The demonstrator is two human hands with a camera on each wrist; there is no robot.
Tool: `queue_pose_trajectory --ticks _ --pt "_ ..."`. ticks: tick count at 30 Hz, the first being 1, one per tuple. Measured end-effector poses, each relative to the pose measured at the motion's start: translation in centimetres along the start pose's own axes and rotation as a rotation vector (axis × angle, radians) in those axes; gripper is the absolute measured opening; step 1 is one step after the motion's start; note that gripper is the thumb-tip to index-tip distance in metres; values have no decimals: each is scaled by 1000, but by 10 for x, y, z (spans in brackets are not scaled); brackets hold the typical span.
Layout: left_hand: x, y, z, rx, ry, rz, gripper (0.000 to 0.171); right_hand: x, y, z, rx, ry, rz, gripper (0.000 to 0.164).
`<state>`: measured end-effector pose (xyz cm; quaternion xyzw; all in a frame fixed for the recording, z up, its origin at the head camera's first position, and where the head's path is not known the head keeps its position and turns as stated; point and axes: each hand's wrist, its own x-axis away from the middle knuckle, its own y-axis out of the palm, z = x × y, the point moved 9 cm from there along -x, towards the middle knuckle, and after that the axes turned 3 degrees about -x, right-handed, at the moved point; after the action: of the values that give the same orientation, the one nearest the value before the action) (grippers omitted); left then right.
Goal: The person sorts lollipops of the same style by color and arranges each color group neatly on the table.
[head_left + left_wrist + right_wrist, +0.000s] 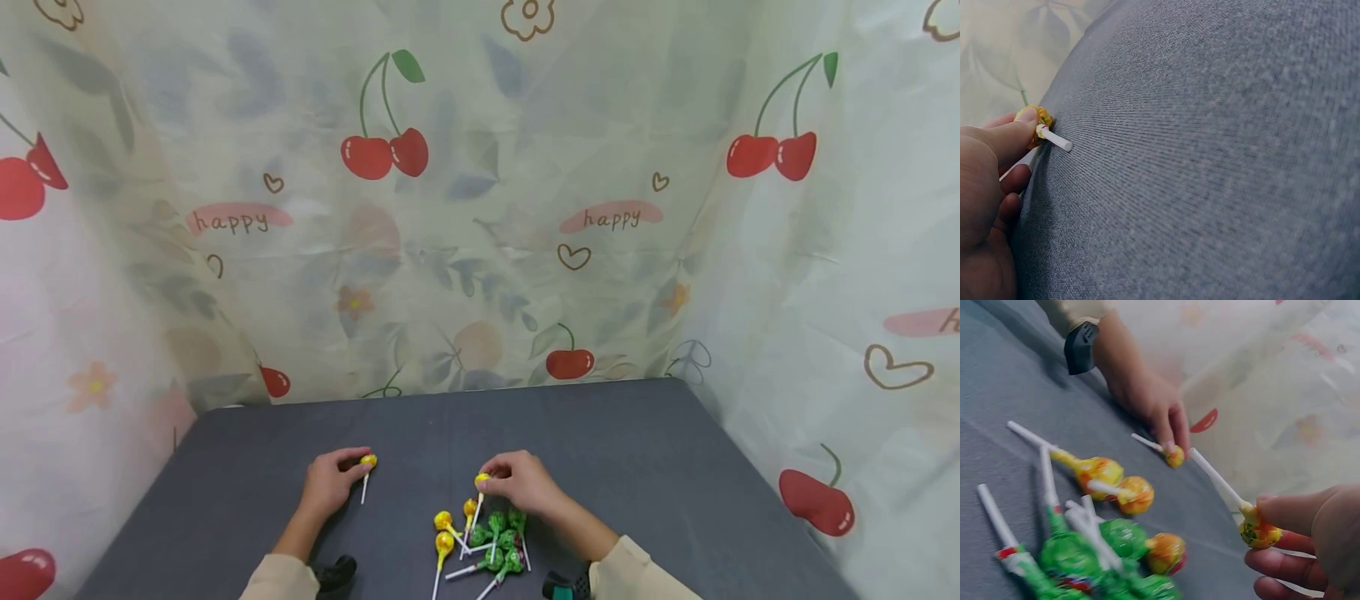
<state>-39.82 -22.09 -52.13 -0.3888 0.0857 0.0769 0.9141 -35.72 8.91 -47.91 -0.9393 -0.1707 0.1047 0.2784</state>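
My left hand (327, 485) pinches a yellow lollipop (368, 460) by its wrapped head, low at the table's left half. In the left wrist view the thumb lies on that yellow wrapper (1044, 116), and the white stick (1059, 140) points away from the hand. Just above the pile, my right hand (527, 483) holds another yellow lollipop (1261, 530) between thumb and fingers, stick hanging downward in the head view. Below that hand lies a heap of green lollipops (512, 560). Several yellow lollipops (445, 543) lie at the heap's left side, sticks crossing.
The dark grey table (645, 450) has its far edge against a printed curtain (465, 292) with cherries. More curtain hangs along both sides. A black band (1080, 349) sits on the left wrist, and a dark device (564, 585) is at the right wrist.
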Motion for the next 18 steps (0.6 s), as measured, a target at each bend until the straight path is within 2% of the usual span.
queue_pose_trajectory --ticks 8,18 --pt "0 -1 1 -10 4 9 27 -18 -7 -24 50 -35 -1 16" --pt "0 0 -1 -20 -5 8 27 -47 2 -37 42 -62 -13 18"
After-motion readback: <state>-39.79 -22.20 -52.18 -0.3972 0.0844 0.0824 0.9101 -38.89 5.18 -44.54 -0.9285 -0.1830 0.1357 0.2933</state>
